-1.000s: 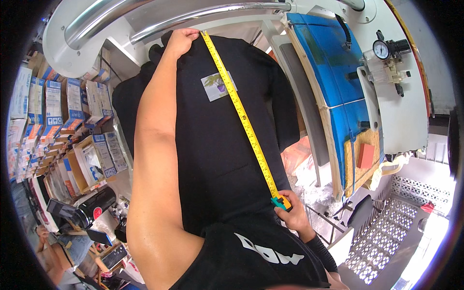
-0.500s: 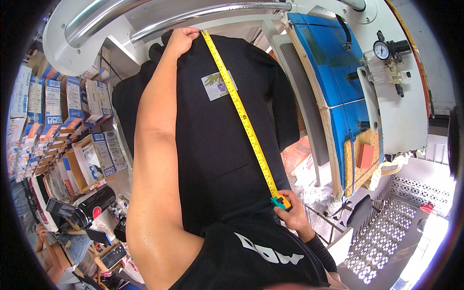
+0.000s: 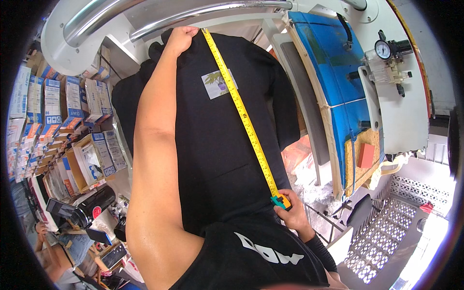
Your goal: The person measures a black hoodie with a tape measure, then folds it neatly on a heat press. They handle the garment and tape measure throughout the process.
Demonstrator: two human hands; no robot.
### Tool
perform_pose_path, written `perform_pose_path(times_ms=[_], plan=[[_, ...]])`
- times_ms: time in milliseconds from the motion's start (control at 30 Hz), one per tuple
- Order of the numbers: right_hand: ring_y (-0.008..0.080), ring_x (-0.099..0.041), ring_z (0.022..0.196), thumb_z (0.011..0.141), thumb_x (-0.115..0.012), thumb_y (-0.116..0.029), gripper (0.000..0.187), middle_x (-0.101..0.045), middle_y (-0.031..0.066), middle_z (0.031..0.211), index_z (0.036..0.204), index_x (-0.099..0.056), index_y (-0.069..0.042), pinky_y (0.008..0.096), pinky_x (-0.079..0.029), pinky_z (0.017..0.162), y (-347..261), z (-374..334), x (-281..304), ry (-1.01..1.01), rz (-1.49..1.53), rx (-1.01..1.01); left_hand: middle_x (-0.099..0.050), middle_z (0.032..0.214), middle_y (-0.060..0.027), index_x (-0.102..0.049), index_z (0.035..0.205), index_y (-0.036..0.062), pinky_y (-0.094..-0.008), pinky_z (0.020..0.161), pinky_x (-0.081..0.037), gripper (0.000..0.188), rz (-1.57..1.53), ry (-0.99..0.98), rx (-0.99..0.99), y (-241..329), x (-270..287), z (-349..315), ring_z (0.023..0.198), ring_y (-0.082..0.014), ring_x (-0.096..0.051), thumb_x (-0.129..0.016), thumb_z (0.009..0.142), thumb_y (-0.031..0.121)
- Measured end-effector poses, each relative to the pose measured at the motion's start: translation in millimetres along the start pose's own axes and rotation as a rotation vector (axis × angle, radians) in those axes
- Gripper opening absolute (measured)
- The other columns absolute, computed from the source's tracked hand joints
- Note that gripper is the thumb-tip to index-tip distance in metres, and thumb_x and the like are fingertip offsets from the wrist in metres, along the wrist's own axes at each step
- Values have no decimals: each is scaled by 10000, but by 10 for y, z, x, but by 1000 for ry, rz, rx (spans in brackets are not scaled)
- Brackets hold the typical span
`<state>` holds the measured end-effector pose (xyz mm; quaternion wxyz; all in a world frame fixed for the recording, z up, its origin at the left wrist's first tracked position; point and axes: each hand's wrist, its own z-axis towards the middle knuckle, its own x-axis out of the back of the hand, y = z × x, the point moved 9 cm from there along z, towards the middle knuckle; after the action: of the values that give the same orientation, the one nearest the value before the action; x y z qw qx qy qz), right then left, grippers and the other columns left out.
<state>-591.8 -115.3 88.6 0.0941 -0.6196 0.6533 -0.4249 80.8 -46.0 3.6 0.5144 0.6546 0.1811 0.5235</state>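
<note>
A black long-sleeved garment (image 3: 212, 140) lies spread out in front of me. On its chest sits a small pale rectangle (image 3: 211, 87) with a picture of a potted plant. A yellow tape measure blade (image 3: 245, 118) runs slantwise down the garment and crosses that rectangle's right part. At the garment's far edge my left hand (image 3: 182, 40) is closed, its fingertips pinched at the blade's end. My right hand (image 3: 293, 212) grips the yellow and teal tape measure case (image 3: 282, 200) near the garment's lower right; some of its fingers are hidden.
Shelves of cardboard boxes (image 3: 53, 106) stand at the left. Metal bars (image 3: 208, 15) cross the far side. On the right are a blue padded panel (image 3: 333, 72), a red block (image 3: 366, 155) and a pressure gauge (image 3: 382, 49). Another person (image 3: 50, 251) is at the lower left.
</note>
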Motion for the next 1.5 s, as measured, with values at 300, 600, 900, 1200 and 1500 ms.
perform_pose_path(times_ms=[300,600,900,1200,1500], plan=[[205,-685,1087,862,-799,-103,511,-693,119,1128,1324,-596,-18,350,-531,984,7,10,-9,5,9,3,-810,1104,-123,-783,1213,21,-321,942,-531,266,-18,-23,40,83,12,-75,992,-187,-733,-679,1034,188],[200,-688,1086,862,-796,-89,512,-704,126,1134,1325,-594,-11,342,-531,983,4,31,5,-14,12,10,-796,1076,-73,-774,1246,32,-311,937,-505,286,14,-33,38,20,-10,-26,965,-144,-675,-666,1060,220],[188,-687,1046,867,-791,-93,494,-710,106,1102,1315,-598,-15,336,-536,953,-38,25,11,-14,22,-15,-796,1065,-84,-780,1228,31,-310,938,-506,281,26,-28,12,81,5,-57,966,-147,-684,-676,1053,225],[200,-697,1045,864,-794,-103,476,-711,115,1088,1297,-611,-25,340,-539,948,-42,39,15,13,-20,54,-812,1032,-126,-798,1178,43,-334,891,-543,266,70,0,-4,69,32,-36,945,-197,-742,-724,989,216],[192,-674,1078,849,-783,-54,500,-700,107,1131,1309,-592,-16,332,-516,983,-69,26,9,13,-29,53,-795,1136,-166,-785,1213,58,-364,957,-551,319,103,17,-26,182,83,-66,1047,-268,-758,-719,978,264]])
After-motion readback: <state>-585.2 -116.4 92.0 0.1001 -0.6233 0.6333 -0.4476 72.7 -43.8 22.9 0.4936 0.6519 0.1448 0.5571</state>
